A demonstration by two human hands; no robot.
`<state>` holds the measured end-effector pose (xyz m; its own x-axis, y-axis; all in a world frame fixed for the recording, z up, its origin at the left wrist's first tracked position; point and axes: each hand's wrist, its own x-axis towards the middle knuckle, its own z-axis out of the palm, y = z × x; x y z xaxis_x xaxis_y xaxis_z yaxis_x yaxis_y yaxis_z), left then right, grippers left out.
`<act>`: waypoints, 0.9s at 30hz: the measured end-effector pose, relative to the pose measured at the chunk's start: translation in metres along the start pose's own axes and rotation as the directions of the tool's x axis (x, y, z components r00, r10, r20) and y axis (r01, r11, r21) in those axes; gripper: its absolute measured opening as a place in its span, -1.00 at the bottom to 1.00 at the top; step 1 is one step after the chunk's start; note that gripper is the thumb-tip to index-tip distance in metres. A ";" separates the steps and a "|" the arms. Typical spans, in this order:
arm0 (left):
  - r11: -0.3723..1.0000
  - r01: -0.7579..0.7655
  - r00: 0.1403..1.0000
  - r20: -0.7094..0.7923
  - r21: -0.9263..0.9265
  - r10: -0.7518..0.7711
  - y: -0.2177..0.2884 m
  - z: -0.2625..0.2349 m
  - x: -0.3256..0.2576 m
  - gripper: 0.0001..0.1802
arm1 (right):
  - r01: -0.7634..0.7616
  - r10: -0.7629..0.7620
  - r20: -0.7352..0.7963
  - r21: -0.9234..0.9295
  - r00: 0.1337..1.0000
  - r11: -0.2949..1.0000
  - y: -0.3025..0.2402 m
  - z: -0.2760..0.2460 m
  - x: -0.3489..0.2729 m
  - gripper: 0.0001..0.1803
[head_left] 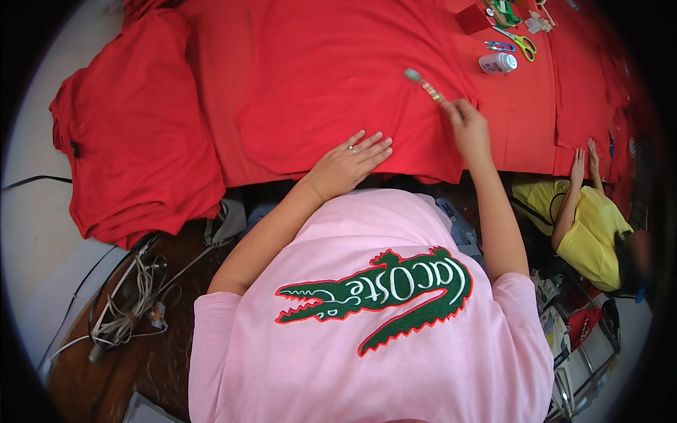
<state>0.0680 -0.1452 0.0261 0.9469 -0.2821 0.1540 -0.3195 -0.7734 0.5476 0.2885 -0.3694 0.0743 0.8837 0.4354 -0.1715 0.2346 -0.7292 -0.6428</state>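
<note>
Tool, slender and brush-like, in right hand: clamps it by the end, over red cloth. With left hand splayed, rests palm-down on the cloth's near part.

Brush: left of the white bottle, tip blurred, handle end hidden in the right hand
Green thing: above the bottle, cut by the top edge
Pink shirt: below the bottle, cut by the lower edge
Co-worker: below right of the bottle, head blurred
</note>
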 end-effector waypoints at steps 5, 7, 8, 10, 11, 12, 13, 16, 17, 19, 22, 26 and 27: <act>1.000 -0.016 1.000 -0.013 0.021 0.016 0.003 0.010 -0.009 -0.34 | 0.265 -0.257 0.109 -0.074 0.960 0.961 -0.031 0.006 -0.025 -0.69; 1.000 -0.026 0.999 -0.027 -0.007 0.025 0.001 0.016 -0.010 -0.34 | 0.463 -0.401 0.425 -0.047 0.811 0.885 -0.031 0.016 -0.032 -0.69; 0.999 -0.031 0.999 -0.034 -0.022 0.030 0.000 0.018 -0.010 -0.34 | 0.450 -0.397 0.350 -0.081 0.848 0.890 -0.022 0.016 -0.027 -0.69; 0.999 -0.036 0.999 -0.026 -0.026 0.035 0.001 0.014 -0.011 -0.33 | 0.330 -0.308 0.134 -0.202 0.942 0.922 -0.003 0.009 -0.003 -0.67; 0.999 -0.040 0.999 -0.023 -0.029 0.039 0.001 0.013 -0.012 -0.33 | 0.209 -0.198 0.081 -0.181 0.977 0.961 0.005 0.000 0.011 -0.65; 0.999 -0.038 0.999 -0.013 -0.020 0.038 0.001 0.014 -0.012 -0.33 | 0.100 -0.100 0.005 -0.156 0.995 0.983 -0.004 -0.009 0.017 -0.66; 0.999 -0.036 0.999 -0.004 -0.011 0.036 0.001 0.016 -0.013 -0.33 | -0.009 0.001 -0.068 -0.123 0.998 0.992 -0.012 -0.014 0.022 -0.66; 0.998 -0.052 0.999 -0.010 0.020 0.053 0.000 0.017 -0.012 -0.34 | 0.364 -0.357 0.076 -0.117 0.931 0.924 -0.028 0.006 0.003 -0.68; 0.998 -0.061 0.998 -0.018 0.031 0.062 0.000 0.016 -0.012 -0.34 | 0.503 -0.477 0.228 -0.070 0.849 0.861 -0.034 0.013 -0.004 -0.70; 0.997 -0.069 0.997 -0.021 0.044 0.070 0.000 0.017 -0.011 -0.34 | 0.546 -0.453 0.469 -0.077 0.758 0.834 -0.038 0.020 0.001 -0.70; 0.997 -0.067 0.997 -0.030 0.041 0.069 0.000 0.019 -0.012 -0.34 | 0.333 -0.320 0.106 -0.136 0.941 0.933 -0.009 0.015 0.048 -0.67; 0.997 -0.063 0.997 -0.047 0.044 0.065 0.000 0.021 -0.013 -0.35 | 0.274 -0.272 0.073 -0.022 0.960 0.961 -0.042 0.007 0.048 -0.71; 0.997 -0.062 0.997 -0.043 0.045 0.064 0.001 0.020 -0.013 -0.35 | 0.440 -0.432 0.133 -0.032 0.892 0.898 -0.048 0.014 0.037 -0.72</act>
<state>0.0549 -0.1538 0.0085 0.9253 -0.3058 0.2241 -0.3785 -0.7793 0.4995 0.3043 -0.3104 0.0881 0.6328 0.7739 0.0257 0.6121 -0.4797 -0.6286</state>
